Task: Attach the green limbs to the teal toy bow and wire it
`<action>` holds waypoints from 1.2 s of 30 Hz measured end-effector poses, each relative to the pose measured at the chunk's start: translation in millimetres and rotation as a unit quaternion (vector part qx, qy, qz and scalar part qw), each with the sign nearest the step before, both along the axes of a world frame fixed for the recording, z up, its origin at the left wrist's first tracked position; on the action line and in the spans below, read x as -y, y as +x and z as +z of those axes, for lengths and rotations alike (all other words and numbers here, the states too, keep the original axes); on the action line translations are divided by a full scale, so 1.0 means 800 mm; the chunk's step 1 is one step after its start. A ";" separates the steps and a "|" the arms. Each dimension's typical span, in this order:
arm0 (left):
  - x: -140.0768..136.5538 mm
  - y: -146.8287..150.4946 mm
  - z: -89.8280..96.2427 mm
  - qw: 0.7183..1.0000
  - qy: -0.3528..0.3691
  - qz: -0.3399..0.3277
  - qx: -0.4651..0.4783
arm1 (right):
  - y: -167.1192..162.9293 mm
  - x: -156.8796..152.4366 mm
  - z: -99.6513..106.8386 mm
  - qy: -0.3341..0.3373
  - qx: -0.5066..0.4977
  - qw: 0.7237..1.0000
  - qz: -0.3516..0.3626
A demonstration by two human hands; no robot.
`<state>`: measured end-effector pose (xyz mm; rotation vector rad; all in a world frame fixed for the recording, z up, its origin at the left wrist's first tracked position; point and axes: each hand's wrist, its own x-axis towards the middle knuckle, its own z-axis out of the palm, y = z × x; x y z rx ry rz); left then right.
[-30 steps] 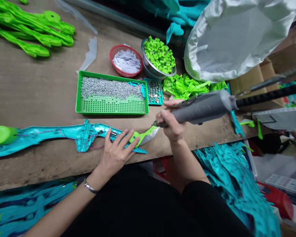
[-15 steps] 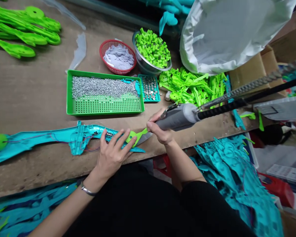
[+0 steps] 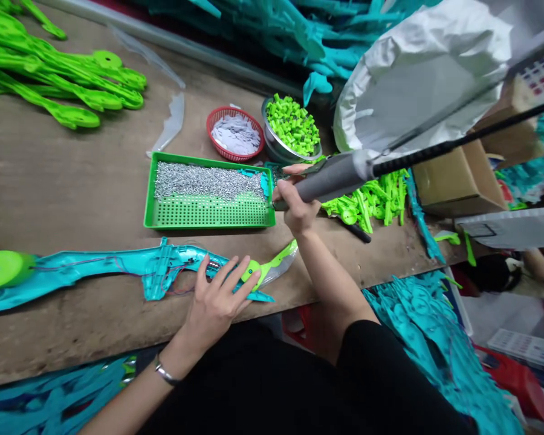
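Note:
My left hand (image 3: 220,296) lies spread on the right end of a long turquoise plastic toy shell (image 3: 104,266), pressing it to the bench. Thin red wires and a few small metal coils show along the shell. Just beyond my fingertips sits a green plastic piece with a round end (image 3: 252,273) and a clear blade part (image 3: 276,266). My right hand (image 3: 297,202) is wrapped round a grey power screwdriver (image 3: 333,178), which hangs from a black cable. The screwdriver's tip is at the right end of the green tray of screws (image 3: 208,219), where I cannot make out a screw.
Behind the tray stand a red basket of pale pieces (image 3: 212,147) and a metal bowl of green parts (image 3: 278,144). Loose green parts (image 3: 381,199) lie to the right, green toy pieces (image 3: 72,90) at the far left. Turquoise shells (image 3: 435,338) are piled below the bench edge.
My right hand has moved the screwdriver up and away from the green piece to the screw tray. My left hand has stayed on the shell. The whole view has shifted slightly.

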<state>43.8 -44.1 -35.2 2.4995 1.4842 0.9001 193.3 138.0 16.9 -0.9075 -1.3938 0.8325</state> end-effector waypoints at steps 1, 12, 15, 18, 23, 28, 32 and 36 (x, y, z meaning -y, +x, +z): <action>0.000 0.000 0.000 1.000 -0.002 0.000 0.003 | -0.004 -0.007 -0.005 0.002 0.000 1.000 -0.005; -0.001 0.001 -0.003 1.000 0.005 0.004 0.010 | -0.015 -0.016 -0.009 -0.054 0.060 0.995 -0.052; -0.001 0.001 -0.002 1.000 0.007 0.005 0.011 | -0.016 -0.018 -0.009 -0.058 0.062 0.996 -0.034; -0.001 0.000 -0.001 1.000 -0.003 0.002 0.004 | -0.017 -0.020 -0.005 -0.051 0.065 0.997 -0.012; -0.001 -0.002 0.001 1.000 0.001 -0.005 -0.006 | -0.003 -0.003 0.021 -0.026 0.048 0.998 -0.042; -0.002 -0.003 0.000 1.000 0.004 -0.008 -0.023 | 0.050 0.036 0.035 -0.021 0.044 0.996 -0.078; -0.003 -0.001 -0.001 0.999 0.021 -0.011 -0.023 | 0.093 0.051 0.019 -0.024 0.010 0.989 -0.143; -0.002 0.000 -0.003 0.999 0.023 -0.012 -0.019 | 0.111 0.050 0.005 -0.035 -0.006 0.984 -0.174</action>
